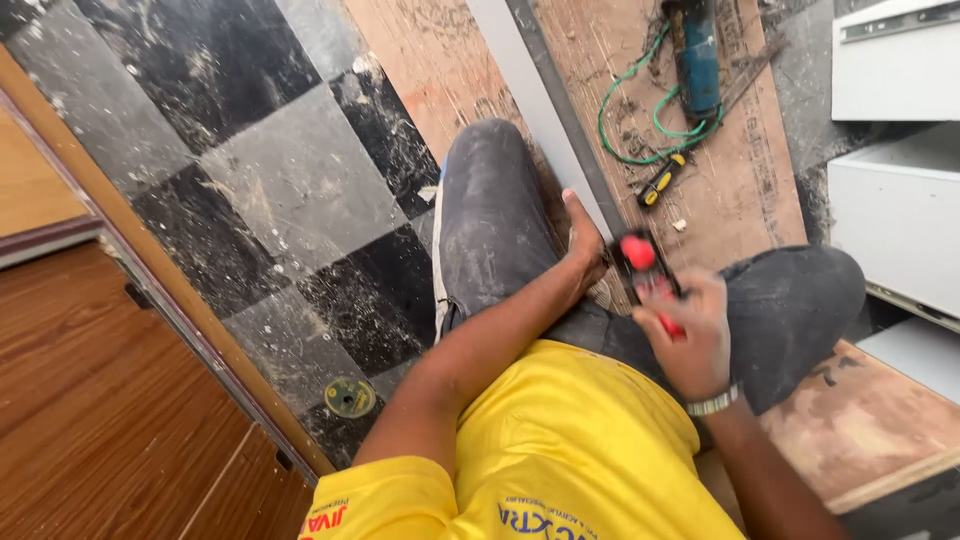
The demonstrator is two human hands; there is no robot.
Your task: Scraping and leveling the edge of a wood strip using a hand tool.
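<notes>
I sit on a floor of black and grey tiles (250, 180), knees drawn up, with a big plywood sheet (740, 190) spread out ahead of me and white cabinet boxes (895, 150) standing along its far right side. To my left rises a brown wood-grain panel (90, 400).

A long grey strip (545, 110) runs across the plywood toward my knees. My left hand (582, 250) rests on its near end, palm down and thumb up; whether those fingers are curled around it I cannot tell.

My right hand (690, 335) is wrapped around a red and black hand tool (645, 270), its head poised just beside the end of the strip, between my knees.

Farther up the plywood lie a blue power tool (697, 55) with its green cord (640, 120) looped loosely, and a small yellow-and-black screwdriver (662, 180) just below it, both out of my reach for now.

Judging by this, the work on the strip's end is under way rather than finished: the strip lies loose, fixed to nothing I can see.
</notes>
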